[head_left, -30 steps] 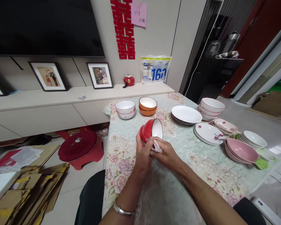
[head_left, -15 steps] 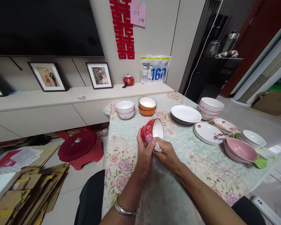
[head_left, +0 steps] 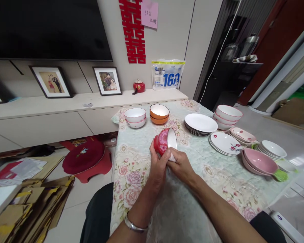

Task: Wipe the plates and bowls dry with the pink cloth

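Note:
A red bowl (head_left: 163,141) with pink flowers and a white inside is tilted on its side above the table, its mouth facing right. My left hand (head_left: 157,161) grips it from the left and below, the thumb near the rim. My right hand (head_left: 180,162) is closed on a white cloth (head_left: 172,157) pressed against the bowl's near rim; most of the cloth is hidden by the fingers. Beyond the hands stand two stacked orange bowls (head_left: 159,118) and two stacked white bowls (head_left: 135,122) with a pink rim.
Right of my hands are stacked white plates (head_left: 201,123), flowered plates (head_left: 225,143), white bowls with red rims (head_left: 228,116), pink leaf-shaped dishes (head_left: 260,161) and small white bowls (head_left: 273,148). A flowered cloth covers the table (head_left: 134,168). A red stool (head_left: 84,157) stands left.
The red bowl has turned in my left hand, so a different part of its flower pattern faces me. Both hands stay at nearly the same place, the cloth still at the rim.

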`<state>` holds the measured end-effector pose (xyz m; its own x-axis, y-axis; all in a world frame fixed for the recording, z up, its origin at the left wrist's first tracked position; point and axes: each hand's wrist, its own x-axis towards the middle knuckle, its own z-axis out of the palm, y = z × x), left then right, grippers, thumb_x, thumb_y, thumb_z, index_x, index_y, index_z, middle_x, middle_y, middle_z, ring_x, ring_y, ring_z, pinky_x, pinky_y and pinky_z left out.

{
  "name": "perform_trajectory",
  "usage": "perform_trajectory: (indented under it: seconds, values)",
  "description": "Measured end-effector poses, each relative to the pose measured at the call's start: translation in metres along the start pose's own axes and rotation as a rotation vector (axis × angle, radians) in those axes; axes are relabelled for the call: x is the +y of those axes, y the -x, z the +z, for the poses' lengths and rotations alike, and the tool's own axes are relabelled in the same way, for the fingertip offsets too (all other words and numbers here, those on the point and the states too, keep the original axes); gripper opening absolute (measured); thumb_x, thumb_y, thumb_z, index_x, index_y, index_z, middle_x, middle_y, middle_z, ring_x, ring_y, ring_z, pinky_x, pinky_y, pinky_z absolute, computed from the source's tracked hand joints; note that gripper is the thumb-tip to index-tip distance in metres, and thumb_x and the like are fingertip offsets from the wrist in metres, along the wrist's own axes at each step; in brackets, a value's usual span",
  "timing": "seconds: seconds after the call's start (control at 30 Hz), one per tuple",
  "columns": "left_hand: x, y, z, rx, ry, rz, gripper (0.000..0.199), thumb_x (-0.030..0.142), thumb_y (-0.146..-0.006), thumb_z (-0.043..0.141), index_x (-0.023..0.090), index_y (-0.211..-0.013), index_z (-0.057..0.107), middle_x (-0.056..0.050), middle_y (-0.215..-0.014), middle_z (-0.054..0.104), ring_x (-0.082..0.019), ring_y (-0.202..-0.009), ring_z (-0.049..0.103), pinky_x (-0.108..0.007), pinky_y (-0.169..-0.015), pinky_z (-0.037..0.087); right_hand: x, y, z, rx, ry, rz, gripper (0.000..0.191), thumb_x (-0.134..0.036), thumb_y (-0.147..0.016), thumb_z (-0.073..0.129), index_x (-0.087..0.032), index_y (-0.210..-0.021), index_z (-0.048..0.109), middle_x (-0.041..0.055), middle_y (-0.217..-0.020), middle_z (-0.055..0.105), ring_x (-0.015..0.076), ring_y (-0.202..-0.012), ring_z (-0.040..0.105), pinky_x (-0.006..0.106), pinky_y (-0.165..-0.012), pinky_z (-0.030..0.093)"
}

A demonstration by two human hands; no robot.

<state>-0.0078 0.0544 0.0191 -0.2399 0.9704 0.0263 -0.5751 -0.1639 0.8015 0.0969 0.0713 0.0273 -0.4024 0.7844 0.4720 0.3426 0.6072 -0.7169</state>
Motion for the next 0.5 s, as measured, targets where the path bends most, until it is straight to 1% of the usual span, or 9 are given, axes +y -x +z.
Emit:
perform_trajectory:
  seconds: [0.03, 0.1, 0.17, 0.23, 0.3, 0.33, 0.4, 0.5]
  values:
    - [-0.001, 0.0, 0.0, -0.012, 0.007, 0.006, 0.074, 0.034, -0.077, 0.075, 0.026, -0.143, 0.041, -0.009, -0.136, 0.058, -0.025, -0.123, 0.056, -0.036, -0.104, 0.043, 0.0, 0.0, 0.001, 0.017, -0.065, 0.009, 0.012, -0.026, -0.091, 0.058, -0.019, -0.081, 0.061, 0.0027, -0.082, 0.065, 0.017, -0.074, 0.061, 0.027, -0.068, 0.048]
    - [-0.002, 0.0, -0.001, -0.02, 0.035, 0.009, 0.071, 0.034, -0.079, 0.074, 0.026, -0.142, 0.042, -0.009, -0.134, 0.059, -0.025, -0.121, 0.057, -0.036, -0.103, 0.044, 0.001, -0.002, 0.0, -0.023, -0.127, -0.036, 0.009, -0.028, -0.09, 0.059, -0.019, -0.089, 0.062, 0.0044, -0.092, 0.066, 0.0191, -0.086, 0.063, 0.029, -0.076, 0.05]
    - [0.0, -0.002, -0.003, 0.017, 0.052, -0.005, 0.061, 0.037, -0.081, 0.071, 0.024, -0.136, 0.048, -0.008, -0.127, 0.062, -0.024, -0.116, 0.06, -0.036, -0.099, 0.046, 0.003, -0.003, -0.002, -0.122, -0.081, -0.108, 0.014, -0.027, -0.091, 0.058, -0.02, -0.102, 0.063, 0.0073, -0.107, 0.066, 0.0215, -0.1, 0.062, 0.032, -0.087, 0.05]
    - [0.001, -0.005, -0.005, 0.067, 0.055, -0.046, 0.053, 0.04, -0.082, 0.069, 0.022, -0.129, 0.053, -0.007, -0.12, 0.065, -0.023, -0.111, 0.062, -0.035, -0.096, 0.047, 0.005, -0.003, -0.005, -0.218, 0.042, -0.156, 0.019, -0.025, -0.094, 0.054, -0.021, -0.111, 0.061, 0.0092, -0.113, 0.066, 0.0227, -0.107, 0.06, 0.035, -0.092, 0.048]
    - [0.002, -0.007, -0.006, 0.112, 0.04, -0.083, 0.05, 0.043, -0.082, 0.069, 0.022, -0.126, 0.055, -0.007, -0.117, 0.065, -0.022, -0.109, 0.062, -0.035, -0.095, 0.047, 0.008, -0.003, -0.006, -0.273, 0.176, -0.17, 0.019, -0.024, -0.096, 0.051, -0.02, -0.111, 0.061, 0.0101, -0.11, 0.067, 0.0235, -0.106, 0.059, 0.037, -0.093, 0.047]
    - [0.002, -0.007, -0.006, 0.125, 0.031, -0.095, 0.05, 0.043, -0.082, 0.069, 0.022, -0.125, 0.056, -0.006, -0.118, 0.065, -0.022, -0.109, 0.062, -0.034, -0.095, 0.047, 0.009, -0.002, -0.007, -0.279, 0.227, -0.17, 0.018, -0.024, -0.096, 0.05, -0.02, -0.11, 0.061, 0.0103, -0.107, 0.067, 0.0238, -0.104, 0.059, 0.038, -0.092, 0.047]
    - [0.002, -0.007, -0.006, 0.133, 0.017, -0.114, 0.05, 0.045, -0.082, 0.068, 0.023, -0.125, 0.056, -0.006, -0.119, 0.065, -0.022, -0.11, 0.062, -0.034, -0.096, 0.047, 0.011, 0.0, -0.006, -0.27, 0.285, -0.168, 0.018, -0.025, -0.096, 0.049, -0.019, -0.109, 0.06, 0.0109, -0.105, 0.068, 0.0242, -0.102, 0.059, 0.038, -0.089, 0.047]
    - [0.0, -0.006, -0.004, 0.13, 0.011, -0.138, 0.05, 0.046, -0.082, 0.068, 0.023, -0.124, 0.055, -0.006, -0.12, 0.065, -0.022, -0.112, 0.062, -0.035, -0.098, 0.046, 0.013, 0.002, -0.004, -0.229, 0.293, -0.194, 0.022, -0.025, -0.098, 0.045, -0.018, -0.114, 0.059, 0.0119, -0.106, 0.068, 0.0244, -0.1, 0.059, 0.038, -0.087, 0.048]
